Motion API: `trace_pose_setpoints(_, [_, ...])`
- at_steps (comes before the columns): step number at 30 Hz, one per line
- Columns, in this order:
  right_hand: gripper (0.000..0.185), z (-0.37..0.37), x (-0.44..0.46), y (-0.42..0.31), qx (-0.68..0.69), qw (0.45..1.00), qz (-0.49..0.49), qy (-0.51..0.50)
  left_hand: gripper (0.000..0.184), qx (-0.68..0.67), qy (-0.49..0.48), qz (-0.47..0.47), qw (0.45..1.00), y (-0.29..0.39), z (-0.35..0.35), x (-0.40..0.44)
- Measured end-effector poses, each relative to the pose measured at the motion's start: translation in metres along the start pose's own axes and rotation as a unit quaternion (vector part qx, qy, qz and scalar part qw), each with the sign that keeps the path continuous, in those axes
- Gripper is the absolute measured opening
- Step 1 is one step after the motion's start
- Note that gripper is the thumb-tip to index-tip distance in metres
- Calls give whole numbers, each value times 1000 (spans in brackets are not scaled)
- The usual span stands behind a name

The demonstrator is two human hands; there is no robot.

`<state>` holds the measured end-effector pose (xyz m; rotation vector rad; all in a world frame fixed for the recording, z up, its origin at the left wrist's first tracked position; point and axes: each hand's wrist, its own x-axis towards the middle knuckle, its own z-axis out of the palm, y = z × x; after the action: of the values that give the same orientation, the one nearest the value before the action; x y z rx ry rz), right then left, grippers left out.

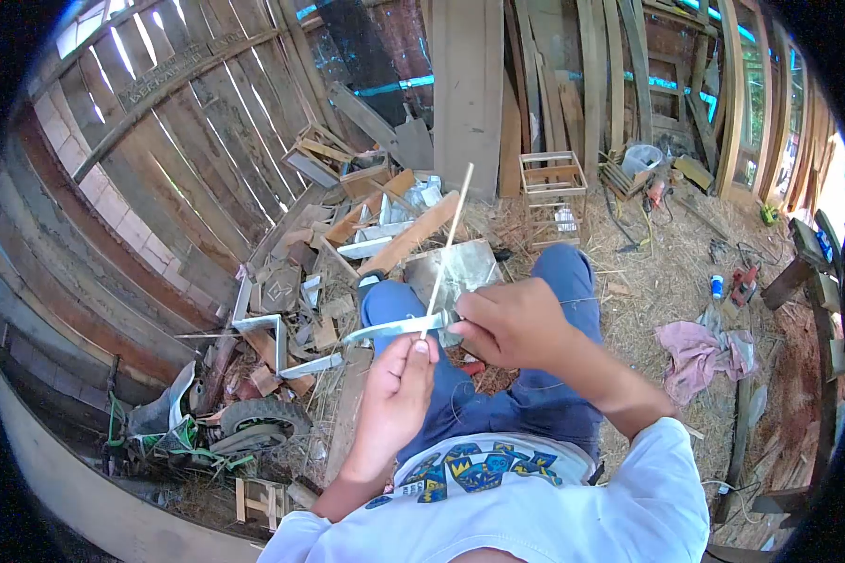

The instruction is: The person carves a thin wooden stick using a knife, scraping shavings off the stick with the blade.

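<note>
A thin, pale stick (454, 225) stands slanted upward over my lap, pinched near its lower end by the closed fingers of my left hand (396, 389). My right hand (512, 321) is closed around the handle of a knife (390, 328), and the handle is mostly hidden. The blade points left and crosses the stick just above my left fingertips. Whether its edge cuts into the wood cannot be made out. Below both hands are my legs in blue trousers (573, 281), with a greyish flat board (453, 267) on the floor between the knees.
Wood scraps (282, 281) and offcuts are heaped at the left, near a small wheel (263, 418). A small wooden frame (554, 197) stands ahead. On the right lie a pink cloth (690, 357), a blue can (716, 286) and a red power tool (744, 286). Planks (469, 94) lean at the back.
</note>
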<state>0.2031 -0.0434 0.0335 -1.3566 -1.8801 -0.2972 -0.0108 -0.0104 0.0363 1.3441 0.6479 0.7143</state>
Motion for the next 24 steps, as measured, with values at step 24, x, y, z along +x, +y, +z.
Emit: trace_pose_setpoints(24, [24,-1,-8,35,-35,998,39,-18,21,23,-4,-10,1000,-13,-3,-1])
